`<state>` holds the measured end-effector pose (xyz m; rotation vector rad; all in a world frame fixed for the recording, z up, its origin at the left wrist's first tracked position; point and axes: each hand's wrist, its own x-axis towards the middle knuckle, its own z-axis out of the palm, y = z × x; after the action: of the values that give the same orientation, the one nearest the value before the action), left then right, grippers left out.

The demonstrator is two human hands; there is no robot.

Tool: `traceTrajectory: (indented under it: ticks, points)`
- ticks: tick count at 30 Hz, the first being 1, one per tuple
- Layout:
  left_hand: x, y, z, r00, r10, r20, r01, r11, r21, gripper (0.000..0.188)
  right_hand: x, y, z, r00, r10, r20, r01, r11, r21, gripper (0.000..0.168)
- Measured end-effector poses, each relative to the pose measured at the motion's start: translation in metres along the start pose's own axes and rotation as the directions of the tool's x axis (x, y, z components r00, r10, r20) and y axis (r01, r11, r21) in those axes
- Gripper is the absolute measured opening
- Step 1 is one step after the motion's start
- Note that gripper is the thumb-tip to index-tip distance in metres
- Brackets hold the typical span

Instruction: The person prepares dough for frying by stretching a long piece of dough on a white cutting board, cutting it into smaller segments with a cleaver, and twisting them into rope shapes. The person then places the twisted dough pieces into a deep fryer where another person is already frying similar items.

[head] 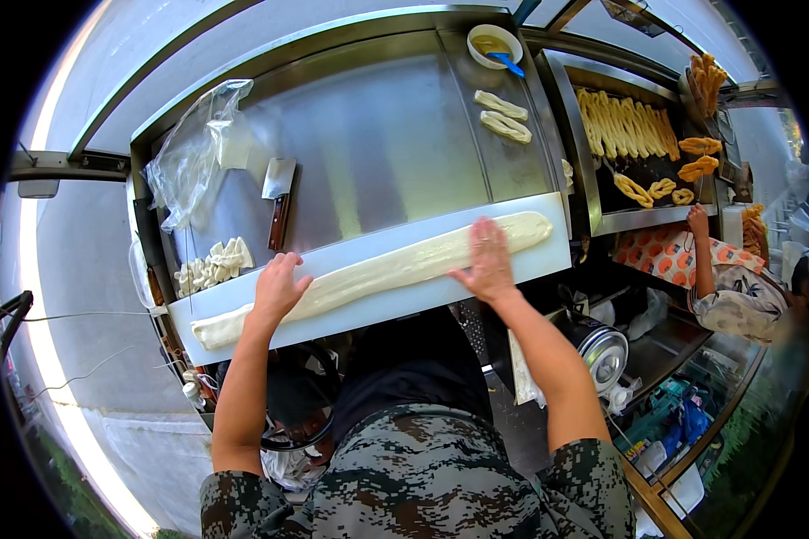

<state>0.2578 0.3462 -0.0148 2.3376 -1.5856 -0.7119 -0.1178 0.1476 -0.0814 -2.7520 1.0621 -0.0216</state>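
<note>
A long flattened strip of pale dough [384, 269] lies along a white cutting board [445, 293] in front of me. My right hand [489, 259] rests flat on the strip towards its right end, fingers pointing away from me. Over the left part of the strip is my left hand [280, 286], thumb apart from the fingers, holding nothing; whether it presses on the dough I cannot tell. A cleaver [280, 202] with a wooden handle lies on the steel worktop [384, 135] beyond the board. Cut dough pieces [216, 266] are bunched near the board's left end.
A clear plastic bag [205, 148] lies at the back left. Two twisted dough strips [505, 127] sit below a white bowl [494, 46] with a blue-handled utensil. To the right, a fryer [596, 222] holds several dough sticks [620, 124]; another person's hand [698, 221] is at its edge.
</note>
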Motion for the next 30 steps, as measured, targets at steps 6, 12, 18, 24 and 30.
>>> traceTrajectory:
  ticks: [6, 12, 18, 24, 30]
  points:
    - [0.034, 0.043, 0.023, 0.988, 0.072, -0.140, -0.088, 0.990, -0.112, 0.030, -0.018, 0.092, -0.013, 0.984, 0.136, -0.118, -0.146, 0.986, -0.083, 0.107]
    - [0.063, 0.124, 0.067, 0.969, 0.176, -0.171, -0.204, 0.966, -0.157, 0.030, -0.014, 0.120, -0.011, 0.932, 0.293, -0.214, -0.312, 0.948, -0.064, 0.106]
    - [0.084, 0.177, 0.107, 0.949, 0.248, -0.193, -0.277, 0.950, -0.142, 0.032, -0.007, 0.104, -0.004, 0.861, 0.453, -0.229, -0.475, 0.879, -0.045, 0.105]
    - [0.088, 0.155, 0.100, 0.942, 0.118, -0.314, -0.197, 0.952, -0.234, 0.034, 0.002, 0.063, 0.002, 0.856, 0.450, -0.255, -0.465, 0.885, -0.001, 0.109]
    - [0.086, 0.023, 0.061, 0.697, -0.176, -0.695, 0.278, 0.960, 0.037, 0.048, 0.009, 0.021, 0.006, 0.902, 0.394, -0.175, -0.399, 0.917, 0.012, 0.112]
